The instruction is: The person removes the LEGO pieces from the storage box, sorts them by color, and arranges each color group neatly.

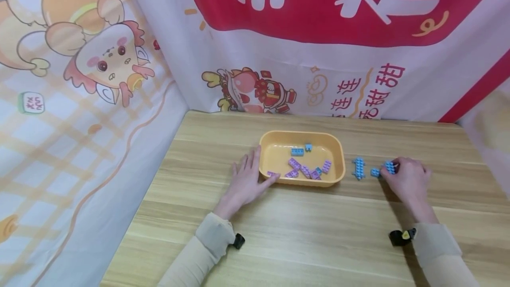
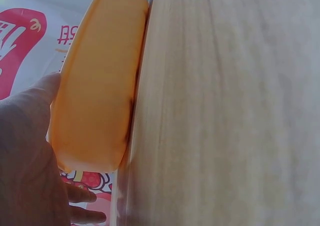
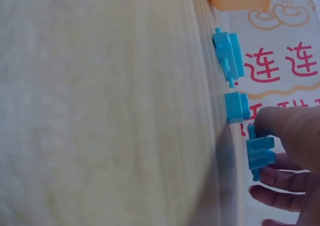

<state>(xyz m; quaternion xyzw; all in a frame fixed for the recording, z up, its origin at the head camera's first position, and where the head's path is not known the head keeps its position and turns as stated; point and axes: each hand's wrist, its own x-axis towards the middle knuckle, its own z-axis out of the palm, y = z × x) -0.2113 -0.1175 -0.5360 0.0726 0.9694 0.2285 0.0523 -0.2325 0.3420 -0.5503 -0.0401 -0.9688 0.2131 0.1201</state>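
Observation:
A yellow-orange plastic tray [image 1: 338, 145] sits on the table with purple and blue toy bricks in it. My left hand [image 1: 248, 180] lies at its near left corner, thumb over the front rim and straight fingers along the left side. In the left wrist view that thumb [image 2: 47, 85] touches the rim. To the right of the tray, my right hand [image 1: 408, 180] pinches a blue building brick [image 3: 260, 153] with pegs at its sides. A smaller blue brick [image 3: 236, 107] stands close beside its fingertips, and a longer pegged blue brick [image 1: 359, 168] is nearer the tray.
Inside the tray, several purple bricks [image 1: 305, 171] lie along the front side, with a blue brick [image 1: 297, 152] further back. The wooden table [image 1: 303, 229] ends at a printed cloth [image 1: 311, 70] behind and another cloth on the left.

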